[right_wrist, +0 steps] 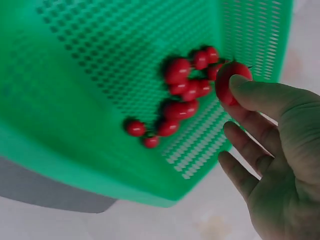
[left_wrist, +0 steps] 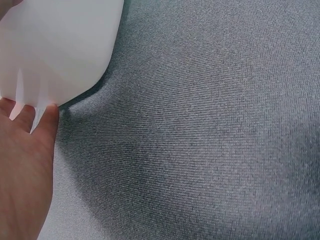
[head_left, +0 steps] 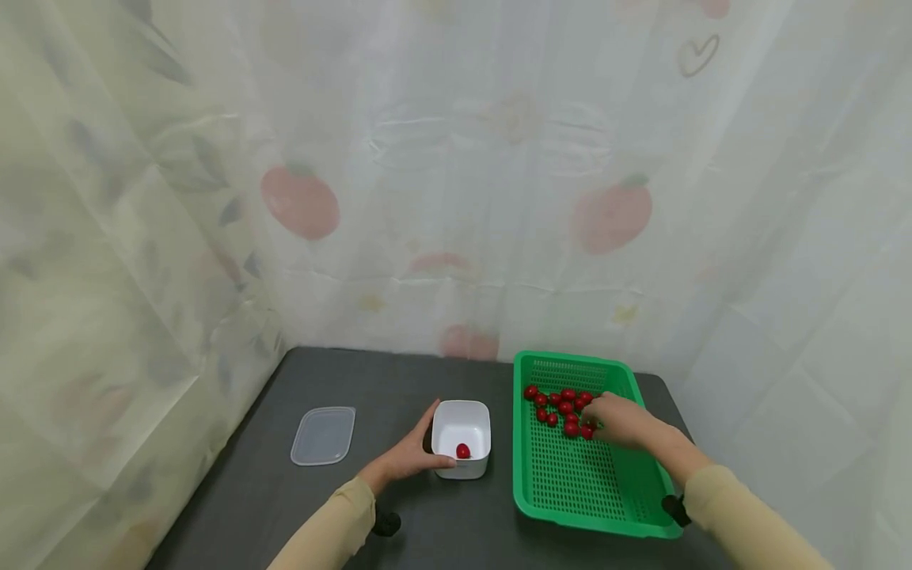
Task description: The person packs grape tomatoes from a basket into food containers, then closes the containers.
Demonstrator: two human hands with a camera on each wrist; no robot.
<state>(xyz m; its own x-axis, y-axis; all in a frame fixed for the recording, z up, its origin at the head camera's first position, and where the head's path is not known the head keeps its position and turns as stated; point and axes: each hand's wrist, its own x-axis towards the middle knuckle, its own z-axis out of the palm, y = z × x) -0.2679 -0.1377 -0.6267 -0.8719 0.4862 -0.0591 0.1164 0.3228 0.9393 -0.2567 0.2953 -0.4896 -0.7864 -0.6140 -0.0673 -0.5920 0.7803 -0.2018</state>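
My left hand [head_left: 408,457] holds a square white container [head_left: 469,470] at its left side, thumb along the front and fingers around toward the back. One cherry tomato [head_left: 463,451] lies inside on the bottom. In the left wrist view, fingertips press the container's wall [left_wrist: 60,45]. Over the green basket [head_left: 522,483], my right hand [head_left: 623,421] pinches a cherry tomato [right_wrist: 223,86] between thumb and index finger; the other fingers are spread loosely. Several more cherry tomatoes [head_left: 565,408] are grouped in the far half of the basket, just left of that hand.
A translucent lid [head_left: 323,437] lies flat on the dark grey table [head_left: 399,380], left of the container. Behind the table hangs a pale curtain [head_left: 442,198] with fruit prints. The basket's raised, perforated walls stand around the tomatoes.
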